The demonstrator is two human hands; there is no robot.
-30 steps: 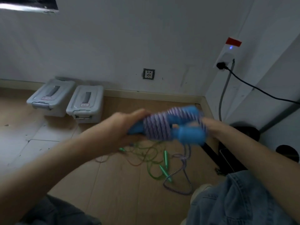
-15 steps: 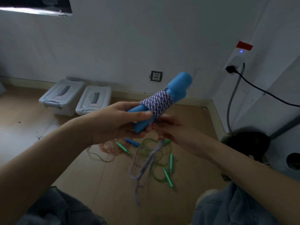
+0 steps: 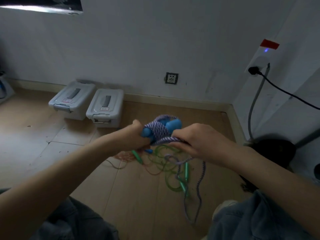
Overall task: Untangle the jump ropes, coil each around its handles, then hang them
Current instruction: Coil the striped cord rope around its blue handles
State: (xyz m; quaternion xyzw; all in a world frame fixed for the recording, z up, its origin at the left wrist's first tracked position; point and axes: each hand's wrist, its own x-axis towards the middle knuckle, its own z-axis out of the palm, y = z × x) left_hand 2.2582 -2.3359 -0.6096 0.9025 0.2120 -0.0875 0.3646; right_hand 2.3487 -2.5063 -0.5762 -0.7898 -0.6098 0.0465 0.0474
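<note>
While blue handles [image 3: 162, 129] gripped by left hand [image 3: 136, 135], bundle lowered since upright; braided rope [image 3: 166, 140] pinched by right hand [image 3: 199, 141] (coiling unfinished).

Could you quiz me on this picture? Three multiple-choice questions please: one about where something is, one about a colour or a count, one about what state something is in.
1. Where do the two grey storage boxes stand?
A. On the floor against the back wall
B. On a shelf
C. On the person's lap

2. What colour are the handles of the rope being wound?
A. Red
B. Blue
C. Black

3. What state is the green rope in?
A. Hung on the wall
B. Coiled round its handles
C. Loose in a tangle on the floor

Answers:
1. A, both sit side by side on the wooden floor at the skirting board.
2. B, blue ends stick out of the purple-and-white rope that the left hand grips and the right hand pulls.
3. C, its loops sprawl on the floor below the hands.
</note>
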